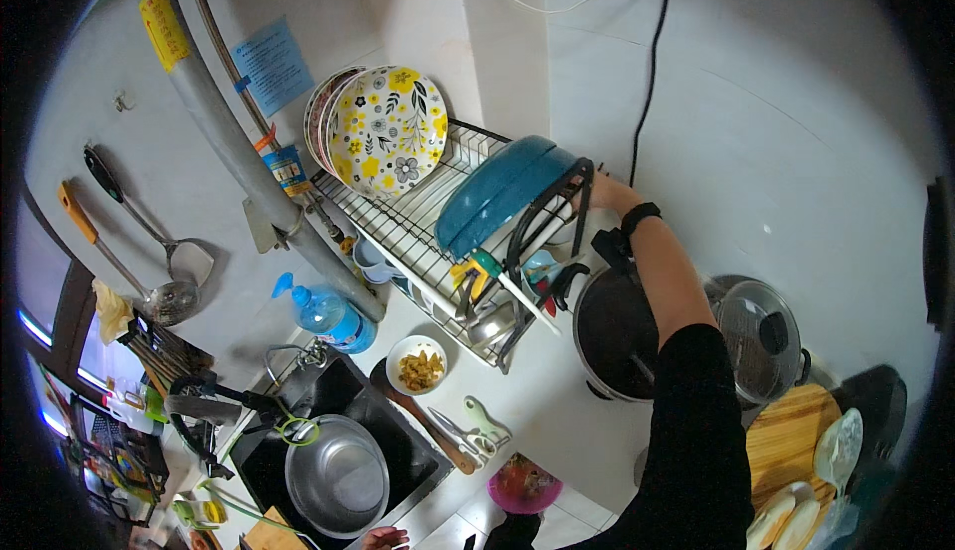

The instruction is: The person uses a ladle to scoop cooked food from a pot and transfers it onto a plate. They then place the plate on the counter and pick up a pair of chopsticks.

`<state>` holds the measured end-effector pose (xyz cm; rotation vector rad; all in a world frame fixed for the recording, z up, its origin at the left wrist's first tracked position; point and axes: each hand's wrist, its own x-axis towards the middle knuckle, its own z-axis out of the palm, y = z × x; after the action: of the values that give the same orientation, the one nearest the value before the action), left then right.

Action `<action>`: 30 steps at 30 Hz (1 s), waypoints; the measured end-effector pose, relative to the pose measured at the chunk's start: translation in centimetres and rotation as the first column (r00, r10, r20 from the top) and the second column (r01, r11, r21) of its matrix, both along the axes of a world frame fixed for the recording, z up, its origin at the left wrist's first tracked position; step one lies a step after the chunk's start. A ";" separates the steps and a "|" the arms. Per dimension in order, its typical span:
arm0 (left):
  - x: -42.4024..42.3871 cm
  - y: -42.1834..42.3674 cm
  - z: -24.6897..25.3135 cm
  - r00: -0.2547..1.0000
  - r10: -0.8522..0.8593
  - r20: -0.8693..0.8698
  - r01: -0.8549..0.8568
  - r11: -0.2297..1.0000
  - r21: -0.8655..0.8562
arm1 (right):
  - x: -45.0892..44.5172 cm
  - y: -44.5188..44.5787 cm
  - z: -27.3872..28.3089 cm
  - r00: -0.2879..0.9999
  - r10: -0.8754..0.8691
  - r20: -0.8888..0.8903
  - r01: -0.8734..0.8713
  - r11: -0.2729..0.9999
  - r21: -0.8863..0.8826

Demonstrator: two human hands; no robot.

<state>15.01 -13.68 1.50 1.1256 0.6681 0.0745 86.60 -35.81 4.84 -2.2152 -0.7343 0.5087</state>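
Note:
My right hand (606,193) reaches in behind the black wire dish rack (388,240), at its right end; its fingers are mostly hidden by the rack's black frame, and what they touch cannot be told. Close to it, a blue oval dish (503,192) leans in the rack. Floral plates (388,132) stand at the rack's left end. Beneath my right forearm is a dark pot (615,334). At the bottom edge, my left hand (386,538) shows only in part, near a metal basin (339,475) in the black sink (324,386).
A white bowl of yellowish food pieces (421,365), scissors (462,434) and a green peeler (483,419) lie on the counter. A blue pump bottle (336,319) stands by the sink. A glass-lidded pot (757,337) and wooden board (791,431) are at right. A pink bin (524,484) stands below.

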 end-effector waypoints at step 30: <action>4.1 2.5 -1.3 0.987 0.094 -0.133 -0.112 0.984 -0.138 | 3.0 -0.8 -1.4 0.973 -0.006 0.231 -0.060 0.959 0.277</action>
<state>19.16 -11.14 0.21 0.9607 0.8316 0.0425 89.56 -36.65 3.47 -2.0148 -0.8998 0.1474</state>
